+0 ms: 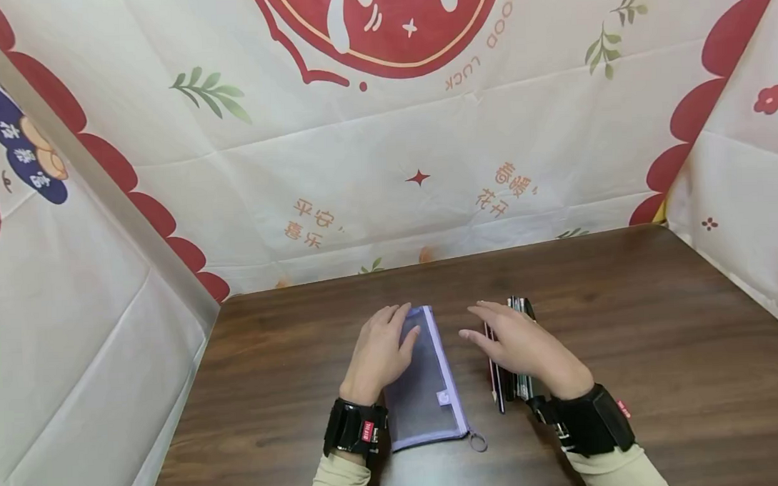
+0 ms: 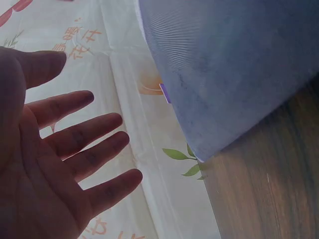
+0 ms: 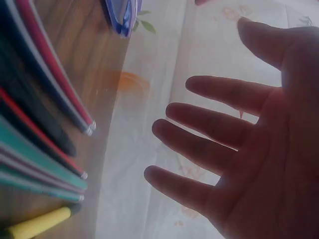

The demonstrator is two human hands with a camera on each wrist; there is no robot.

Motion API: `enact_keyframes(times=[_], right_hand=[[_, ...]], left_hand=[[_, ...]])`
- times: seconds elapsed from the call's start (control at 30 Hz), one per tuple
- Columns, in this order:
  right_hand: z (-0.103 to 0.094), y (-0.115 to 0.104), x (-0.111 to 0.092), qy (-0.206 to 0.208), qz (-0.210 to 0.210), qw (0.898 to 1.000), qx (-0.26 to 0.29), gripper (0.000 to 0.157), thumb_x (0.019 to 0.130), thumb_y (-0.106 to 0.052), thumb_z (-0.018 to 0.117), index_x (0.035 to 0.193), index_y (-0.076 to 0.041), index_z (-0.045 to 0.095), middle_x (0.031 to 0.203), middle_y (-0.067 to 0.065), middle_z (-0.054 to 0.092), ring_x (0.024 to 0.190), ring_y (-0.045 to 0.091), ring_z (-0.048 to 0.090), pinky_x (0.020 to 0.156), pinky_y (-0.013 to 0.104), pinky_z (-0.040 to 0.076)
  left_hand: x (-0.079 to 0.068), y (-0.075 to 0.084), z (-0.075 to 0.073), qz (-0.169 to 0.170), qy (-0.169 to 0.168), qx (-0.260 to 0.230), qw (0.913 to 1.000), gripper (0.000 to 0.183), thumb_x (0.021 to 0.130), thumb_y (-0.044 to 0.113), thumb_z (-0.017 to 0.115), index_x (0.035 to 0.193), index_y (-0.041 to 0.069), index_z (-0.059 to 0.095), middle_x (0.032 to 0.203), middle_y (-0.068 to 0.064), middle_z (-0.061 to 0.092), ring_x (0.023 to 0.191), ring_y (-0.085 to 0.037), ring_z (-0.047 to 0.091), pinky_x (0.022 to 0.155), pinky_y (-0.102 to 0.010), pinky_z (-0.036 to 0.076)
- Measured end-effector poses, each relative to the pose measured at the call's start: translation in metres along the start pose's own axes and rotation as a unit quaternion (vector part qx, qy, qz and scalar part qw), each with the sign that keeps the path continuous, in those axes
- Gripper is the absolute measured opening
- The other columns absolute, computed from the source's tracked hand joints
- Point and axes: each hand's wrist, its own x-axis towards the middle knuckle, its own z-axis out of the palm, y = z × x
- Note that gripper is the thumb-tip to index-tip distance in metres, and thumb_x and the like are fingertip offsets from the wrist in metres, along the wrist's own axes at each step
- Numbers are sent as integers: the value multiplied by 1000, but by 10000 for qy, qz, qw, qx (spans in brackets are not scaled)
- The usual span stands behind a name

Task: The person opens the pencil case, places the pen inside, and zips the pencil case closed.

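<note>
A purple mesh zipper pouch [image 1: 426,392] lies flat on the table, with a ring at its near right corner. My left hand [image 1: 378,350] hovers over its left edge, fingers extended and thumb apart. In the left wrist view the pouch [image 2: 234,69] is beside the spread fingers, and nothing is in the palm. To the right lies a row of pens and pencils [image 1: 523,387], partly hidden under my right hand [image 1: 524,345], whose fingers are straight. The right wrist view shows several pencils [image 3: 45,154] side by side and a yellow pen [image 3: 40,224], all apart from the fingers.
The dark wooden table [image 1: 656,334] extends on both sides of the pouch and pens. A white printed cloth [image 1: 386,157] hangs behind its far edge, with more cloth panels at the left and right. Black straps [image 1: 588,420] wrap both wrists.
</note>
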Motion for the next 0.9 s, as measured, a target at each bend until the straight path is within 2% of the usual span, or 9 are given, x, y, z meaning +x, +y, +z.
enact_keyframes(times=[0.27,0.5,0.7,0.9], right_hand=[[7,-9,8,-89,-126,9999,78,51,91,-32,59,127,5,55,126,26,58,120,41,48,96,57,42],[17,-9,12,-370,-350,9972,551,42,89,-24,63,121,4,59,113,20,67,95,28,64,78,46,54],[23,-9,14,-553,-134,9960,690,41,87,-20,65,120,5,59,110,21,67,93,30,65,77,46,55],[31,-11,18,-629,225,9946,791,37,86,-20,66,112,6,63,96,16,71,85,22,65,73,42,56]], left_hand=[[-1,-6,1,14,17,-45,10000,45,94,31,52,131,6,54,125,-14,62,119,-27,52,99,-46,44],[-1,-10,-1,12,-133,-132,9998,43,94,29,54,129,6,57,123,-14,64,112,-27,58,92,-44,50],[-2,-13,-4,109,28,-134,9998,39,92,27,57,123,3,61,116,-13,68,107,-26,60,88,-44,52],[-1,-14,-6,107,50,-174,9998,37,92,28,57,119,4,64,113,-12,69,105,-26,61,88,-43,52]])
